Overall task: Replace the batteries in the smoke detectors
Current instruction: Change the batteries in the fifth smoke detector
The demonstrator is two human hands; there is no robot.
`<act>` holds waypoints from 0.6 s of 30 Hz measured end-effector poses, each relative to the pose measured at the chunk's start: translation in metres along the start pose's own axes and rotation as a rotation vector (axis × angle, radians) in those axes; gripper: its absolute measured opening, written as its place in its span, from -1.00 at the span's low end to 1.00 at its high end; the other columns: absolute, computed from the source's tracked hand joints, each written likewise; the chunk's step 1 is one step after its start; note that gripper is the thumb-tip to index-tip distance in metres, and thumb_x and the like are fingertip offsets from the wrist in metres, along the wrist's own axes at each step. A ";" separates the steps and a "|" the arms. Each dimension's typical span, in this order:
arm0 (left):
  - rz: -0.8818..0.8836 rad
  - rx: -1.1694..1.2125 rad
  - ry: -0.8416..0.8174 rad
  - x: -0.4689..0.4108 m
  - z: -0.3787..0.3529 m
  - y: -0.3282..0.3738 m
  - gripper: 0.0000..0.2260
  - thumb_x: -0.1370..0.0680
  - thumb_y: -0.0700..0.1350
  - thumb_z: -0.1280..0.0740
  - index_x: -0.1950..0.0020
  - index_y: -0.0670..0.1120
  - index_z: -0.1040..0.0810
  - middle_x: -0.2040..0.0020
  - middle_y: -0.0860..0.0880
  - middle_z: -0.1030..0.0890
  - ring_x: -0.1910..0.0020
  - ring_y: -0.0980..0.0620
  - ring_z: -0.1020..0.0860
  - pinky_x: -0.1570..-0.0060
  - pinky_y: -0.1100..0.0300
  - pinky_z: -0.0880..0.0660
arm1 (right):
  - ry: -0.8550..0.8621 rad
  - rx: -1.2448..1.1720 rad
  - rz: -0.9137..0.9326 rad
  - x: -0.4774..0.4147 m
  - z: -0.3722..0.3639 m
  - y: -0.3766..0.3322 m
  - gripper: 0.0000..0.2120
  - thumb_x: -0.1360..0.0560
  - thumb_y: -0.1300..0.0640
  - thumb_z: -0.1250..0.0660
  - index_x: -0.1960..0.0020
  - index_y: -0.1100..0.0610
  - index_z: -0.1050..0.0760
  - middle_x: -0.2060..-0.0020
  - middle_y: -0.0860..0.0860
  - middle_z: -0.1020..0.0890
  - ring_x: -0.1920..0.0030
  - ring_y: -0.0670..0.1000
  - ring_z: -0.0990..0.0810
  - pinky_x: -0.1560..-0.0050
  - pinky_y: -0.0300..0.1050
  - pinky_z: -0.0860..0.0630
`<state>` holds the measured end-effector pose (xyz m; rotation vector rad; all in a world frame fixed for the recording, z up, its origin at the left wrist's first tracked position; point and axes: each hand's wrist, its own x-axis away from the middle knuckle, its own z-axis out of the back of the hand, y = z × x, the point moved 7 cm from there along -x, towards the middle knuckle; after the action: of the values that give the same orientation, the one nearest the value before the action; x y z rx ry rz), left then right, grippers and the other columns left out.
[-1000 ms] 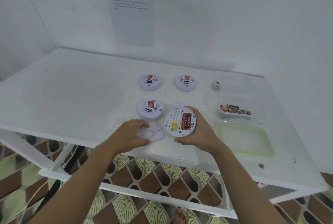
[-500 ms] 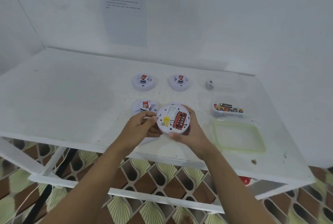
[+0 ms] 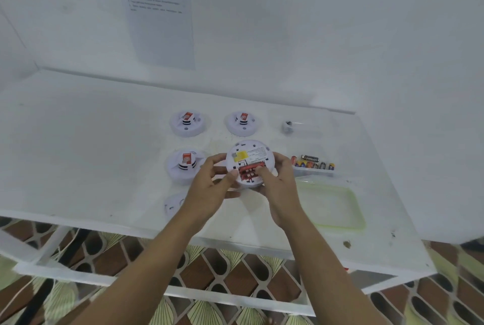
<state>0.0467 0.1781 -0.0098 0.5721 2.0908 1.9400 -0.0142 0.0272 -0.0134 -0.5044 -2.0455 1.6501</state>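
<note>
A white round smoke detector (image 3: 249, 153) is held above the table with its back toward me, showing a yellow label and red batteries (image 3: 250, 170) in its compartment. My left hand (image 3: 209, 188) grips its left edge, thumb at the batteries. My right hand (image 3: 279, 183) grips its right edge, thumb pressing on the red batteries. Its removed white cover plate (image 3: 173, 203) lies on the table near the front edge, partly hidden by my left wrist.
Three more detectors (image 3: 186, 123) (image 3: 242, 122) (image 3: 183, 167) sit face up on the white table (image 3: 78, 162). A clear container with several batteries (image 3: 313, 165) stands at right, a green-rimmed lid (image 3: 335, 207) before it, another clear box (image 3: 305, 127) behind.
My left hand left the cover plate on the table and came up to the detector. Both hands now hold it, turned so the batteries sit at the bottom, thumbs on them.
</note>
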 end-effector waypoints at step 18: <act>-0.418 -0.461 0.226 -0.045 -0.083 0.034 -0.92 -0.55 -0.03 -0.40 0.06 0.18 -0.60 0.02 0.22 -0.58 0.12 0.18 -0.56 0.19 0.40 -0.45 | -0.268 0.198 0.060 -0.051 0.068 -0.055 -0.80 -0.67 0.02 -0.24 -0.28 -0.12 -0.47 -0.16 -0.04 -0.62 -0.11 0.05 -0.68 0.11 0.16 -0.69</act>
<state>0.0560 0.0852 0.0277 -0.1705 1.6074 2.1837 -0.0100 -0.0671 0.0220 -0.2916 -2.0340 2.0246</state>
